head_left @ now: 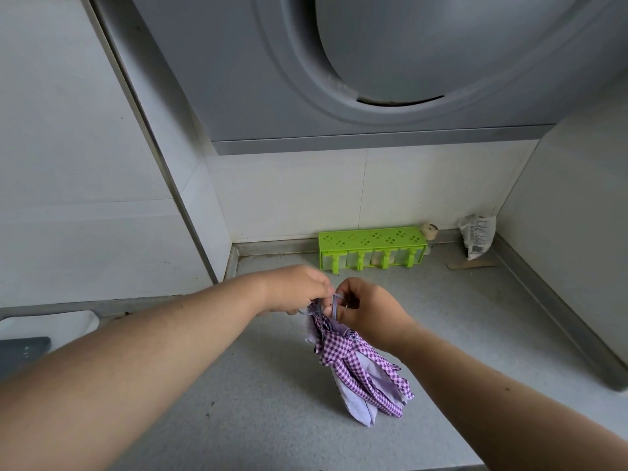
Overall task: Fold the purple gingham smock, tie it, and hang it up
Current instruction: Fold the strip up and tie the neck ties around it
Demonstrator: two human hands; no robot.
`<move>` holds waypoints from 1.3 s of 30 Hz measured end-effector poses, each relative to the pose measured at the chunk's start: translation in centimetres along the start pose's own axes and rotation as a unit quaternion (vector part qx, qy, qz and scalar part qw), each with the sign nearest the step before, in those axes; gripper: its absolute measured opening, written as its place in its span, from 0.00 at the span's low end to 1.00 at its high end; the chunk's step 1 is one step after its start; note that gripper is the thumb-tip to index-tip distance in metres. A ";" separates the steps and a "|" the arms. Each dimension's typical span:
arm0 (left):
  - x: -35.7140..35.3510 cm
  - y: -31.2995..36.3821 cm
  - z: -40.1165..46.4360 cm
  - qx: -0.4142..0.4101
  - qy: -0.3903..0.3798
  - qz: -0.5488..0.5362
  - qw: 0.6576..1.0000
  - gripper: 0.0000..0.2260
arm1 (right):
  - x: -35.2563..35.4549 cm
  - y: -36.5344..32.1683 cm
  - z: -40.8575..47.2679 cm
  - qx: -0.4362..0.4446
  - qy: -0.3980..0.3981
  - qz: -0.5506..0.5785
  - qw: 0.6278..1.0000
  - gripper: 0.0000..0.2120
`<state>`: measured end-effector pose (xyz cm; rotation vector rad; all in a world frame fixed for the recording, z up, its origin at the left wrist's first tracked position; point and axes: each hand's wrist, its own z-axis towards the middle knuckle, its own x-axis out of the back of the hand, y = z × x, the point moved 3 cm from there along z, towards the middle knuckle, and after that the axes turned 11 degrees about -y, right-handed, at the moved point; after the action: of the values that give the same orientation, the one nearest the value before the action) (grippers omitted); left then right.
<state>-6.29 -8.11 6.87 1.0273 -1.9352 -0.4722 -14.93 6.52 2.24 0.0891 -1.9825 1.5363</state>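
- Left hand (pixel 295 288): fingers curled, pinching the thin pale lilac tie strings (pixel 334 305) at the top of the bundle.
- Right hand (pixel 368 309): fingers curled around the same strings from the opposite side; one string loops up over its index finger. The two hands meet almost knuckle to knuckle.
- Purple gingham smock (pixel 353 365): gathered into a long narrow bundle, gripped at its upper end and hanging down and to the right between the forearms. Plain lilac panels show between the checked folds. Whether the lower end touches the surface cannot be determined.
- Grey speckled countertop (pixel 258 419): lies directly below the smock and both forearms.
- Green perforated holder (pixel 372 244): stands against the back wall, beyond the hands, well apart from the smock.
- Crumpled clear bag (pixel 477 237): sits in the rear right corner, near the holder.
- Grey range hood (pixel 272 79): mounted on the tiled wall above the countertop.
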 end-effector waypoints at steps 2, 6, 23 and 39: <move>0.1 -0.2 0.0 0.012 0.013 -0.018 1.000 0.13 | -0.1 0.1 -0.2 0.022 0.012 0.045 0.999 0.11; -0.4 -0.4 0.3 0.018 -0.003 -0.054 0.998 0.11 | 0.0 0.2 0.0 0.023 0.053 0.107 0.993 0.05; -1.1 -1.7 1.7 0.006 0.073 -0.078 0.994 0.18 | 0.2 0.5 -1.1 -0.104 0.014 0.462 0.880 0.12; -4.8 -1.6 2.5 -0.046 0.032 -0.513 0.857 0.14 | 0.3 1.3 -1.8 -0.203 0.015 0.489 0.848 0.10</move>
<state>-6.31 -5.33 1.98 1.9412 -1.1352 -1.0733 -14.91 8.64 1.56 -1.2917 -2.4137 1.5547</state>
